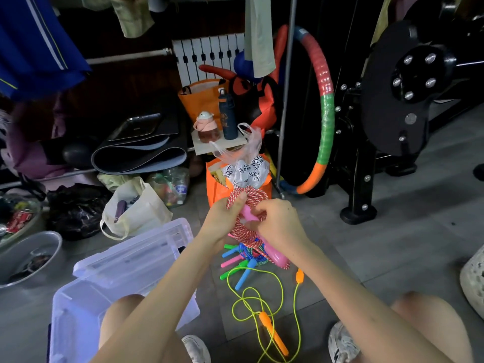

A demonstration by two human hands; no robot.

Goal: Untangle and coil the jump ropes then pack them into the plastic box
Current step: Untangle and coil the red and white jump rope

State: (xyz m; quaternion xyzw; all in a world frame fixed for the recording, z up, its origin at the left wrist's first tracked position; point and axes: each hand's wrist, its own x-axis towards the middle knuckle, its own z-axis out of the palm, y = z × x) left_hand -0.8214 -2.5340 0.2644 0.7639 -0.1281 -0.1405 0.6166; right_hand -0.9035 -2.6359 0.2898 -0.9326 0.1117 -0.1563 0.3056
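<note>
A red-and-white braided jump rope (242,231) is gathered in loops in front of me. My left hand (225,218) grips the top of the coil, thumb over the strands. My right hand (277,221) pinches the rope beside a pink handle (248,214). The second pink handle (275,255) hangs below. On the floor lie a yellow-green rope (262,302) with orange handles (275,334), loose and sprawled, and a blue rope bundle (248,255) with blue, pink and green handles. The clear plastic box (78,310) stands open at lower left, its lid (131,255) behind it.
An orange bag (217,189) stuffed with plastic bags stands just beyond the hands. A cream tote (136,210) and a metal bowl (28,255) sit left. A hula hoop (324,106) and black exercise machine (392,113) are right. My knees and shoes frame the bottom.
</note>
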